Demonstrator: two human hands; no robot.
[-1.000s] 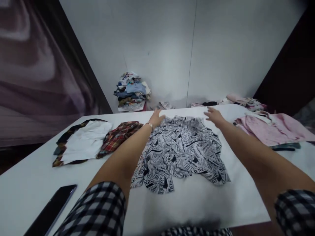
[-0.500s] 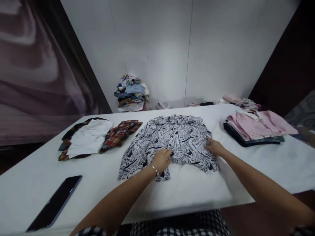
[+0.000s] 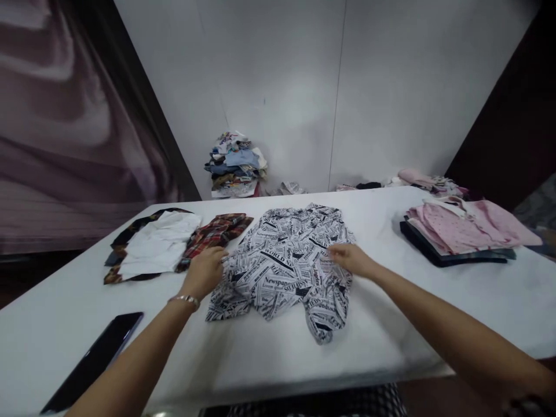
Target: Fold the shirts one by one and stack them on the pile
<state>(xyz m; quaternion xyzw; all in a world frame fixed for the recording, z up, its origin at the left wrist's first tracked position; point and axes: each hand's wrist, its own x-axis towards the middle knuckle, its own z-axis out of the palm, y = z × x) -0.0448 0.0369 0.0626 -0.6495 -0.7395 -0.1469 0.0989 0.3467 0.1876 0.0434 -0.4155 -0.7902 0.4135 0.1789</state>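
A black-and-white newspaper-print shirt (image 3: 282, 260) lies on the white-covered table (image 3: 260, 359) in front of me, its collar end towards the wall. My left hand (image 3: 206, 269), with a bracelet at the wrist, is closed on the shirt's left side. On the other side my right hand (image 3: 350, 258) pinches the fabric between thumb and fingers. One sleeve hangs out crumpled towards the near edge at the right, and another part bunches at the lower left. The fingertips of my left hand are partly hidden.
To the left lie a white garment (image 3: 160, 243) on darker clothes and a red plaid garment (image 3: 215, 234). A phone (image 3: 93, 359) rests near the front left. Folded clothes with a pink shirt (image 3: 473, 223) on top sit at the right. Behind the table stands a clothes pile (image 3: 237, 165).
My left hand has moved left to the shirt's side edge. My right hand has shifted inward with the fabric. The shirt's right side is drawn in, and a sleeve now sticks out at the front.
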